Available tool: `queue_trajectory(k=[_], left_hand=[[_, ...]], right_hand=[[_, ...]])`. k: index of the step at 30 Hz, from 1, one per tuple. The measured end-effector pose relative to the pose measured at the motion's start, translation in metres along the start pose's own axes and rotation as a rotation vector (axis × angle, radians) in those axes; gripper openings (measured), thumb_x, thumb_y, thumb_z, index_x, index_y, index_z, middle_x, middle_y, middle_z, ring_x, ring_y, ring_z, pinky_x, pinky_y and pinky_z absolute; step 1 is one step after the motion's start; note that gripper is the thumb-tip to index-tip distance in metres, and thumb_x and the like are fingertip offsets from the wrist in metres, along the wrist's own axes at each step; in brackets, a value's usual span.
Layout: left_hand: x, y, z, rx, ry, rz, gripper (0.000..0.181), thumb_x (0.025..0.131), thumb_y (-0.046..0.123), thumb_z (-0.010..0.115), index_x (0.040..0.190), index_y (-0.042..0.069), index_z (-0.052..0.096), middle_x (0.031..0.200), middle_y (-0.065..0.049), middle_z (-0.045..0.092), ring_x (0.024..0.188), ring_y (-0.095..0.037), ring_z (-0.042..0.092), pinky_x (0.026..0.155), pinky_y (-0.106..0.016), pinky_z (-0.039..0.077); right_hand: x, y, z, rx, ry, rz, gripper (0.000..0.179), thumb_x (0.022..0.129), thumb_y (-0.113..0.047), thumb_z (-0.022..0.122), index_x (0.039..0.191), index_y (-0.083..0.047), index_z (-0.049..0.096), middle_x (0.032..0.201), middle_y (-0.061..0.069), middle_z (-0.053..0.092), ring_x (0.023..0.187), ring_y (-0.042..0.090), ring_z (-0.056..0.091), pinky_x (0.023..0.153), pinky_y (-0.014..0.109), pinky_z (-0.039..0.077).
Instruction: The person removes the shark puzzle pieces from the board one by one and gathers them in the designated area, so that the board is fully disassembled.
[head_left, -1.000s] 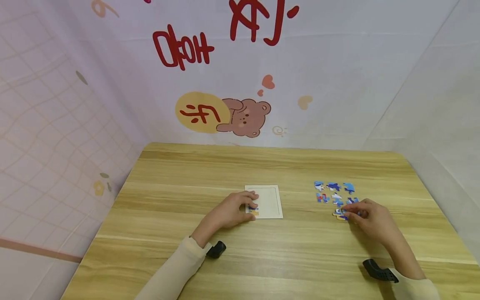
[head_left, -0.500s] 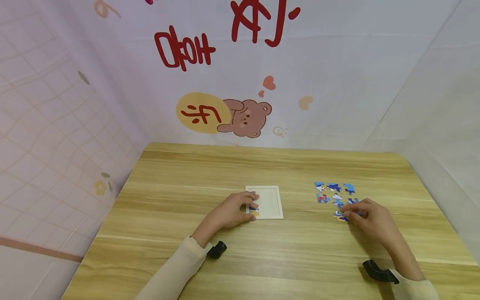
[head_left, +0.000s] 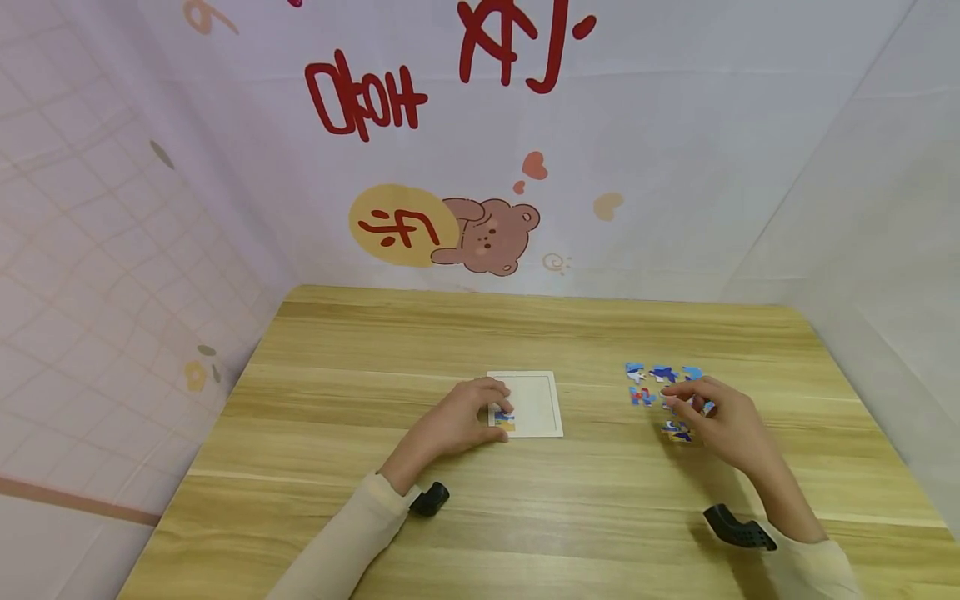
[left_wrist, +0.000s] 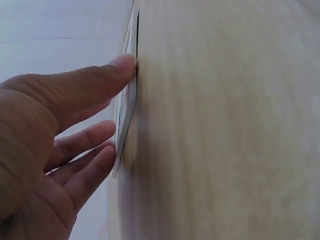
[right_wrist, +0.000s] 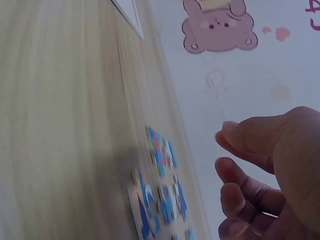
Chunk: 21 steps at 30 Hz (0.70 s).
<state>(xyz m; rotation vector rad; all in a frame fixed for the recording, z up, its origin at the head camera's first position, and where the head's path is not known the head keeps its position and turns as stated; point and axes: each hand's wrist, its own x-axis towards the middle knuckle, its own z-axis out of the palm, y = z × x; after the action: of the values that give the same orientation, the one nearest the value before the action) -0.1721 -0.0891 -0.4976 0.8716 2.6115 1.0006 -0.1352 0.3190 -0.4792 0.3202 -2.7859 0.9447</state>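
A square white puzzle board lies mid-table, with a blue-and-yellow puzzle piece in its near left corner. My left hand rests on the board's left side. In the left wrist view, its thumb touches the edge, with the other fingertips beside it. Over the loose pieces at right hovers my right hand, thumb and forefinger close together, with nothing visible between them. Under and around it lie a yellow-blue piece, a red-and-blue piece and a dark blue piece. The hand partly hides others.
The wooden table meets a white cloth wall printed with a bear and red lettering. Black wrist devices sit on both forearms. In the right wrist view, several loose pieces lie grouped below the hand.
My right hand has shifted left and slightly away from me, from the near pieces to over the middle row. The left hand stays at the board, its fingers nearly unmoved.
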Motion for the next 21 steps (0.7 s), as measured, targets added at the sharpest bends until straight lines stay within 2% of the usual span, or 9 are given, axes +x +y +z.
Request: queue_trajectory(k=[3,7,10,13,21], left_hand=[[-0.001,-0.001,-0.002,0.050,0.007,-0.020,0.055,0.083,0.029,0.087,0.132,0.011,0.069,0.150,-0.005,0.054,0.149,-0.028,0.040,0.123,-0.045,0.036],[-0.003,-0.005,-0.006,0.099,-0.001,-0.095,0.087,0.079,0.040,0.089,0.151,0.010,0.051,0.163,-0.004,0.039,0.159,-0.027,0.021,0.127,-0.047,0.029],[-0.004,-0.007,-0.007,0.127,-0.021,-0.135,0.100,0.080,0.046,0.087,0.158,0.007,0.038,0.169,-0.005,0.030,0.162,-0.028,0.010,0.128,-0.049,0.026],[-0.004,-0.007,-0.008,0.145,-0.050,-0.147,0.102,0.083,0.050,0.083,0.161,0.005,0.032,0.171,-0.005,0.025,0.162,-0.029,0.007,0.129,-0.049,0.023],[-0.005,-0.003,-0.010,0.136,-0.077,-0.155,0.095,0.088,0.047,0.079,0.160,0.004,0.035,0.172,-0.004,0.024,0.161,-0.029,0.012,0.129,-0.050,0.023]], right_hand=[[0.006,-0.012,0.010,0.020,-0.006,-0.025,0.011,0.097,-0.021,0.072,0.105,-0.016,0.078,0.085,-0.005,0.065,0.072,0.004,0.053,0.052,0.022,0.041],[0.014,-0.026,0.029,0.051,-0.026,-0.110,0.010,0.096,-0.014,0.073,0.104,-0.013,0.078,0.087,-0.007,0.067,0.073,0.003,0.054,0.056,0.021,0.046],[0.022,-0.038,0.044,0.063,-0.049,-0.170,0.010,0.095,-0.011,0.074,0.104,-0.012,0.077,0.087,-0.007,0.067,0.073,0.003,0.054,0.059,0.021,0.048],[0.030,-0.051,0.057,0.083,-0.087,-0.193,0.010,0.094,-0.010,0.074,0.104,-0.012,0.077,0.088,-0.007,0.067,0.073,0.004,0.054,0.059,0.021,0.047],[0.044,-0.079,0.084,0.154,-0.163,-0.175,0.015,0.093,-0.010,0.075,0.108,-0.011,0.076,0.091,-0.006,0.067,0.075,0.006,0.057,0.060,0.021,0.049]])
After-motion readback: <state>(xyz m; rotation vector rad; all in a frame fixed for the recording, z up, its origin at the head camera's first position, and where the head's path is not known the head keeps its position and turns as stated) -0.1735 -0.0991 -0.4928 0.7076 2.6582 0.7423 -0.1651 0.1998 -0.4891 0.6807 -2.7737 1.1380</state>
